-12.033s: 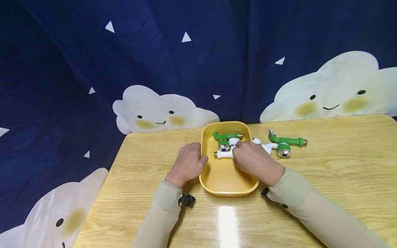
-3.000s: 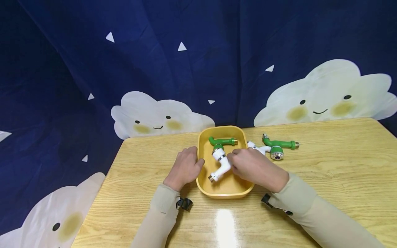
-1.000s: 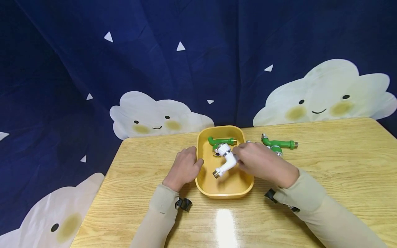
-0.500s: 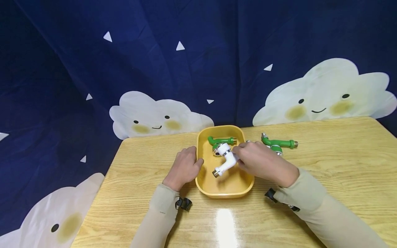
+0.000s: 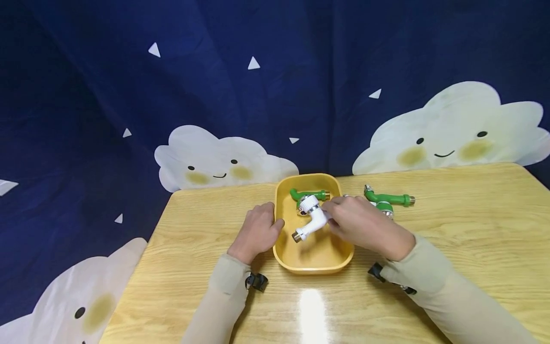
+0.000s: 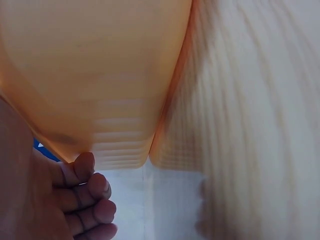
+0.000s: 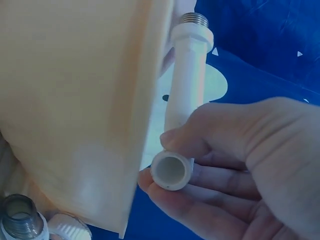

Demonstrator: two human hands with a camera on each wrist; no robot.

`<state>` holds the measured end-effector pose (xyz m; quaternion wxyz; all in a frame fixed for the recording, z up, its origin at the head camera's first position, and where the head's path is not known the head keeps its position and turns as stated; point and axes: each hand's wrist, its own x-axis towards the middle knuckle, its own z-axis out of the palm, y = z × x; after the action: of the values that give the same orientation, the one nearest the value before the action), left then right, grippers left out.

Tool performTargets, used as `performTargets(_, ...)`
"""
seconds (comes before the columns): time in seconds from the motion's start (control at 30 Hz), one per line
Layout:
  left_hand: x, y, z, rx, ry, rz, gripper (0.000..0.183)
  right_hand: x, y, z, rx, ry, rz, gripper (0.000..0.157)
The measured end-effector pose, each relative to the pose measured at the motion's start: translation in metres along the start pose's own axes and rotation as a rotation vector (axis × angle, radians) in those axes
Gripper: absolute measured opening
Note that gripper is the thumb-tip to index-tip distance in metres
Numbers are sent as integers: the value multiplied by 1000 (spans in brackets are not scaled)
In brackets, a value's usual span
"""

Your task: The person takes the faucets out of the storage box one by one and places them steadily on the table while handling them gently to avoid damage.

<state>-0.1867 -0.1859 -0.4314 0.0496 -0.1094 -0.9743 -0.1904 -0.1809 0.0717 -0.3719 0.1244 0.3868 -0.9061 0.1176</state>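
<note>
My right hand point(image 5: 361, 222) holds a white faucet point(image 5: 317, 222) over the yellow basin point(image 5: 313, 271). Its ribbed white knob points up and back, and its brass-threaded end slants down toward the front left. In the right wrist view, thumb and fingers pinch the spout close to its open round mouth, with the threaded inlet of the faucet point(image 7: 187, 80) farther off. My left hand point(image 5: 257, 231) grips the basin's left rim, thumb over the edge and fingers outside against the wall. Inside, at the back, lies a green faucet point(image 5: 315, 195), its knob partly covered by the white one.
Right of the basin, another green faucet point(image 5: 388, 198) lies on the wooden table point(image 5: 464, 224). A second white faucet, mostly hidden by my right hand, shows its threaded end point(image 7: 21, 215) in the right wrist view. A dark blue cloud-print curtain point(image 5: 283, 86) hangs behind the table.
The white faucet, lying level near the green one twelve seconds ago, is now tilted in my right hand. Since three seconds ago it has risen slightly and shifted right. The left hand stays at the rim.
</note>
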Motion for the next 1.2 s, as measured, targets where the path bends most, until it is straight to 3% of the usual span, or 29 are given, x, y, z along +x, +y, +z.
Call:
performTargets(0.47, 1, 0, 1, -3, -11, -21, 18, -4, -1, 9, 18, 16, -15, 8)
performTargets(1.2, 0, 2, 4, -4, -11, -16, 19, -23, 5, 24, 12, 153, -5, 11)
